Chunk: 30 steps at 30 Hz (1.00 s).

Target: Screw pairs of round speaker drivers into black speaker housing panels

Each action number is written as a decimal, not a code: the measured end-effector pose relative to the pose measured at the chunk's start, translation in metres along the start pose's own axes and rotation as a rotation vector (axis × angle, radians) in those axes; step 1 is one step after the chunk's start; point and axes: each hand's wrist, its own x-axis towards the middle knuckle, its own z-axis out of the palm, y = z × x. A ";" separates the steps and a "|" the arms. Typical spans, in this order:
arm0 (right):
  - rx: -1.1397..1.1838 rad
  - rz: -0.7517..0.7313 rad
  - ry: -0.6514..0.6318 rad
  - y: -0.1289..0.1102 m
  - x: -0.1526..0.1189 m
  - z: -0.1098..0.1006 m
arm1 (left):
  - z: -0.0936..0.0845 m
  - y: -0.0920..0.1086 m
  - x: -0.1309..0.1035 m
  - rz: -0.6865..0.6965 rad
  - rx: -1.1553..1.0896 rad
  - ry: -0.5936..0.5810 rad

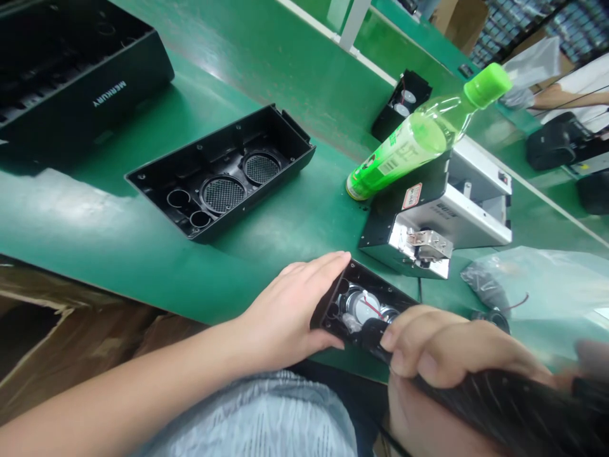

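Note:
My left hand [292, 311] grips the end of a black plastic speaker housing [380, 282], thumb on the near side and fingers on the far side. Inside that housing sit round speaker drivers [365, 307] with a red wire. My right hand [451, 349] is wrapped round a dark electric screwdriver [516, 403], whose nose points down into the housing near the drivers. The screwdriver's bit is hidden. Farther left on the green bench lies a second open speaker housing [228, 130], with two round mesh grilles and no drivers in it.
A silver-and-black screw feeder [423, 235] stands just beyond my hands, beside a green-capped bottle [404, 143]. A large black case [90, 95] is at the upper left. Plastic bags [547, 279] lie right. Another person's arm [571, 98] shows across the bench.

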 end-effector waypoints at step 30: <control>-0.026 0.113 -0.164 -0.030 0.013 0.024 | -0.005 0.006 0.005 -0.073 -0.028 -0.027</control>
